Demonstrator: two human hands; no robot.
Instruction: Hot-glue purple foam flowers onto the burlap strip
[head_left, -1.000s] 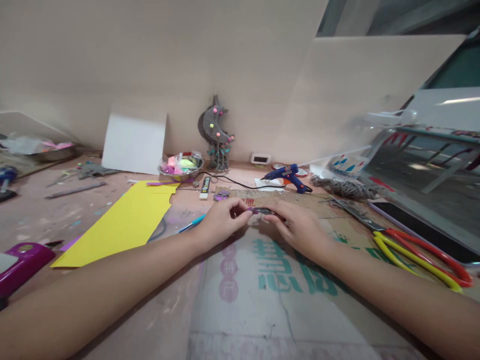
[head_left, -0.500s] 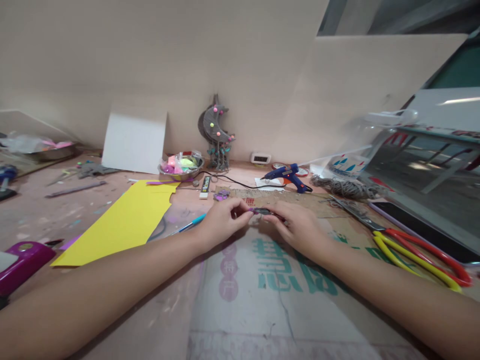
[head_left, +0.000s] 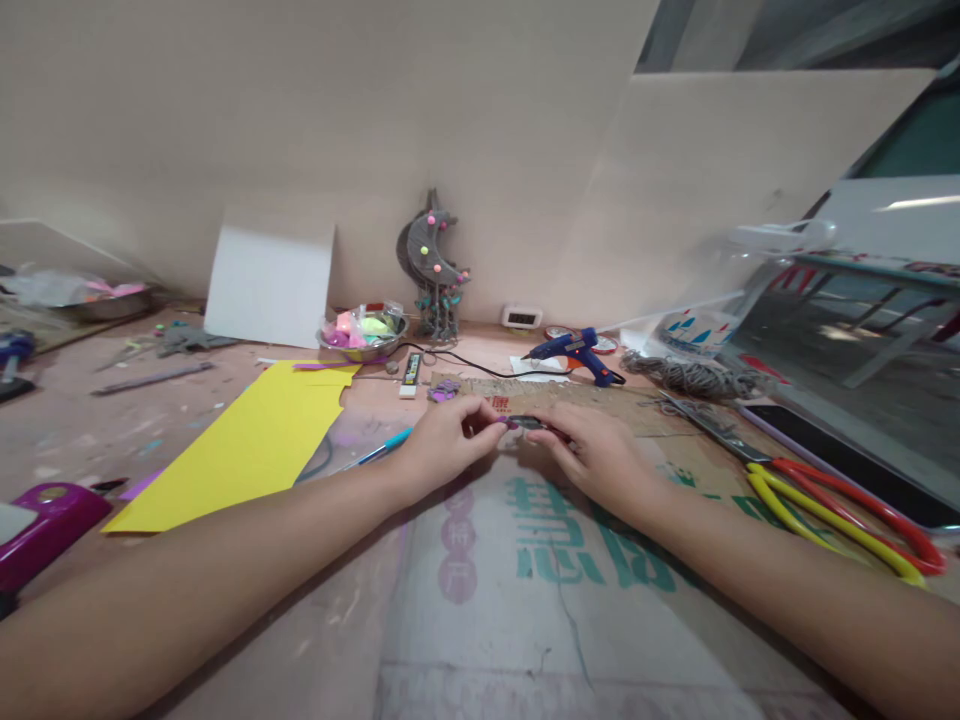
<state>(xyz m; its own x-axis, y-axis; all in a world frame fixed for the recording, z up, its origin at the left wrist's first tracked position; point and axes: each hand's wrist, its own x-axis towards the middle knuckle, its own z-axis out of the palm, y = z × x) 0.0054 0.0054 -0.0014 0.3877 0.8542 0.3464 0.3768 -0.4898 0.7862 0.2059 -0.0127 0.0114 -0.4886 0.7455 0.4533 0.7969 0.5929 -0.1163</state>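
Purple scrap (head_left: pixel 505 422), tiny, pinched between thumb and finger of the left hand (head_left: pixel 454 435), up over the printed cardboard (head_left: pixel 480 620). Probably featherlight and a bit bendy, so I'd hold it by the edge and go easy. Right hand (head_left: pixel 604 450) has fingers closed on a slim dark item (head_left: pixel 527 422) beside it, can't tell what. Glue gun (head_left: pixel 571 349) lies beyond.

One moon ornament (head_left: pixel 429 245); left of it, two bowls (head_left: pixel 366 354) (head_left: pixel 112 309); right, one digital clock (head_left: pixel 521 317), one yarn hank (head_left: pixel 690 375), one phone (head_left: pixel 840 457), one pair of scissors (head_left: pixel 746 452); nearer, two hands (head_left: pixel 450 440) (head_left: pixel 596 450).
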